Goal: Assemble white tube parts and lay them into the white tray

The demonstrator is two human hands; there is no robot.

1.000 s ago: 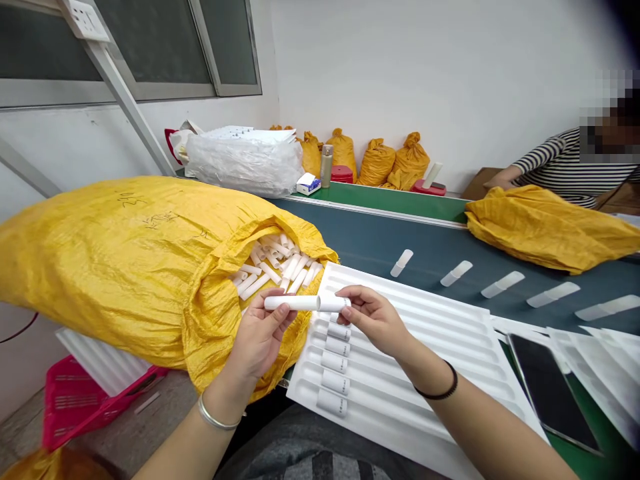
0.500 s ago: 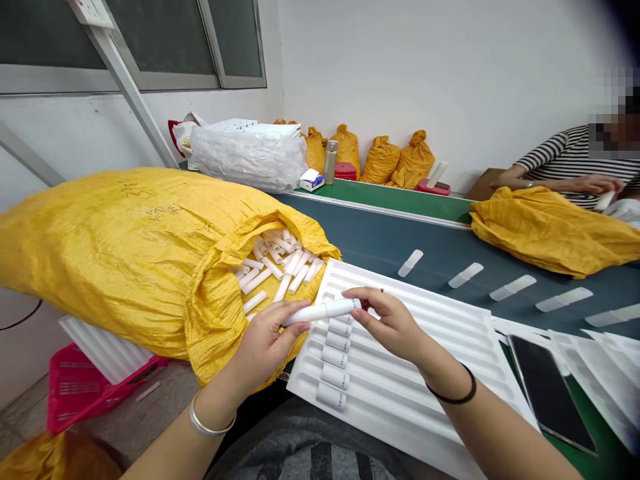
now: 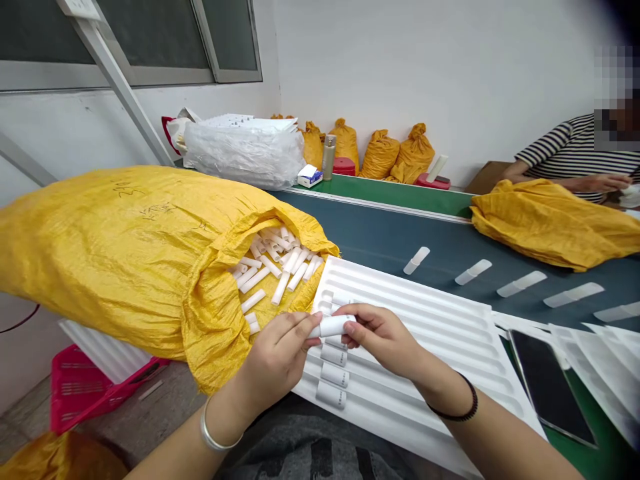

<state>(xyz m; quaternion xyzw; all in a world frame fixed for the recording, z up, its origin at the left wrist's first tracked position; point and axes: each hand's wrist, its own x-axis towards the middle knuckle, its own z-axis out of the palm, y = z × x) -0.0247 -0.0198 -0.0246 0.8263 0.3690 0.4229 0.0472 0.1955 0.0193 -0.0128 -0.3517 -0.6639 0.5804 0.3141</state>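
Note:
A white tube [image 3: 334, 326] is held between both hands above the left end of a white grooved tray [image 3: 425, 327]. Fingers of my left hand [image 3: 283, 343] are closed round its left end, which they hide. My right hand [image 3: 383, 331] pinches its right end between thumb and fingers. Below the hands, several short white tubes with dark print [image 3: 331, 394] lie in the tray's grooves along its left edge. Left of the tray, an open yellow sack [image 3: 150, 227] shows many loose white tubes [image 3: 281, 288] in its mouth.
Several translucent tubes [image 3: 521, 284] lie spaced along the dark belt [image 3: 380, 240]. A phone [image 3: 550, 387] rests right of the tray, beside more white trays [image 3: 600, 373]. Across the belt sits a person in a striped top [image 3: 575, 147], behind a yellow sack [image 3: 555, 220]. A pink basket [image 3: 75, 387] stands lower left.
My left hand has turned and moved right along the tube, now covering more of it. The tube has come slightly lower. Belt tubes have shifted a little right.

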